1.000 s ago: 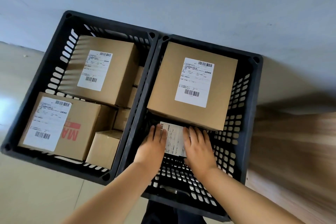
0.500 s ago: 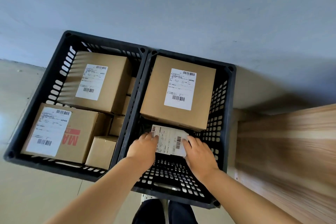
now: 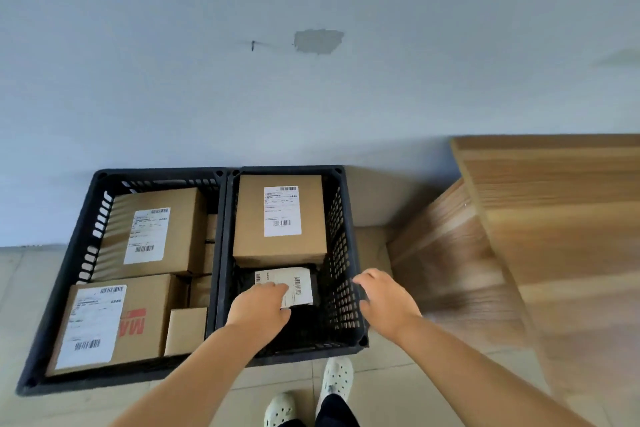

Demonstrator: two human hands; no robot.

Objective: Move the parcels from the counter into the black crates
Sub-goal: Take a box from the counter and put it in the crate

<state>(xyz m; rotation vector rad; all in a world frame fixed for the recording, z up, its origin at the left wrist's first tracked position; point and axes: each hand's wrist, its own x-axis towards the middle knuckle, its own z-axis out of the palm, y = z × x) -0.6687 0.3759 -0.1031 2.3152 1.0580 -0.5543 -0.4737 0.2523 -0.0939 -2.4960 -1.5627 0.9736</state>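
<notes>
1. Parcels fill the left crate: two labelled boxes on top, smaller boxes wedged at its right side.
2. The right crate holds a box at its far end and a black parcel with a white label nearer.
3. The left hand rests on that black parcel, fingers bent over the label's edge.
4. The right hand hovers over the crate's right wall, fingers loosely spread, holding nothing.
5. The counter stands at right.

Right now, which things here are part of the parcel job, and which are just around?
Job: right crate, left crate, black parcel under the left hand, boxed parcels, counter, right hand.
Around: wall, floor tiles, white shoes.
</notes>
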